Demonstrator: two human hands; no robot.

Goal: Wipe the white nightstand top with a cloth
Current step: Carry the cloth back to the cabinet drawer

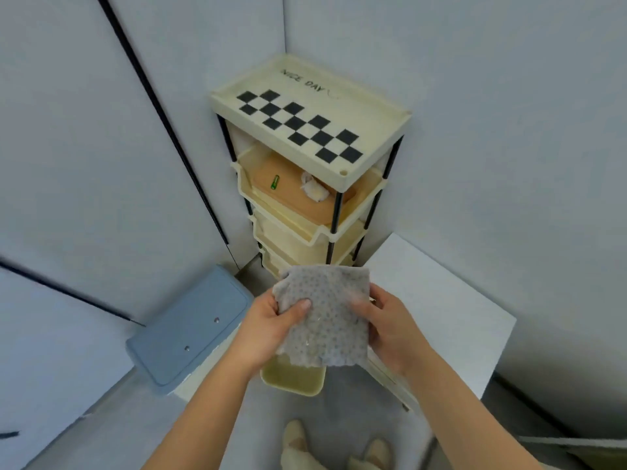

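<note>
Two hands [271,320] [390,323], one cloth [325,313]

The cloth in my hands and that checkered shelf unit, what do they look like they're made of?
The cloth looks like thin grey nonwoven or microfibre fabric: a dotted texture, limp folds and a ragged lower edge. The shelf unit looks like moulded cream plastic with a matte, slightly yellowed finish, on dark posts that could be metal or plastic.
</note>
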